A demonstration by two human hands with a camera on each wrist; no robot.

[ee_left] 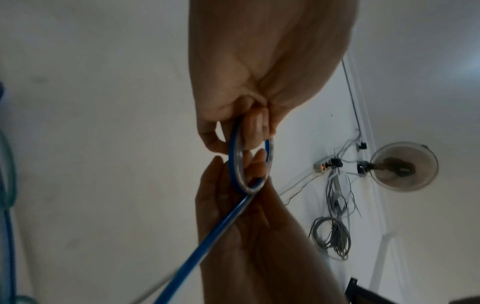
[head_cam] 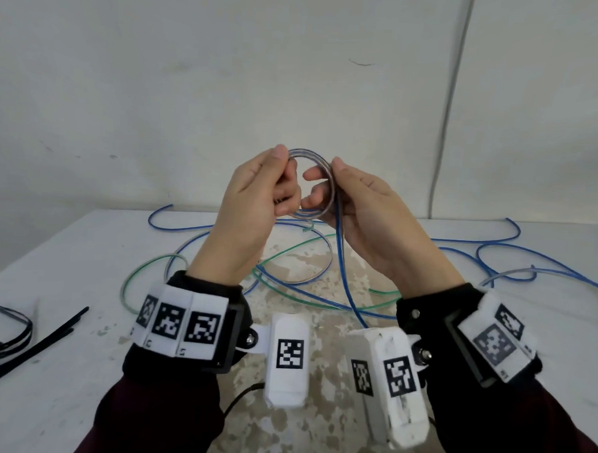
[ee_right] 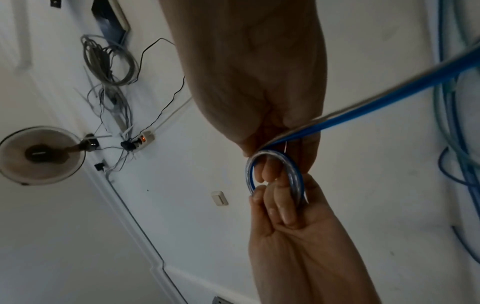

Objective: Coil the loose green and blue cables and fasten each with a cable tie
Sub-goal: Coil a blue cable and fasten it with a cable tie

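Note:
I hold a small coil of blue cable [head_cam: 312,154] up above the white table [head_cam: 84,251], between both hands. My left hand [head_cam: 285,164] pinches the coil's left side with thumb and curled fingers. At the coil's right side my right hand [head_cam: 322,171] grips the turns, fingers through the ring. The cable's loose length [head_cam: 343,269] drops from the right hand to the table and sprawls there. A green cable [head_cam: 123,285] lies loose on the table, tangled with the blue one. The wrist views show the coil [ee_left: 233,164] [ee_right: 293,170] held by both hands.
Several black cable ties [head_cam: 32,338] lie on the table at the near left. A grey cable [head_cam: 448,106] runs down the wall behind. Blue loops [head_cam: 509,232] reach the table's far right edge.

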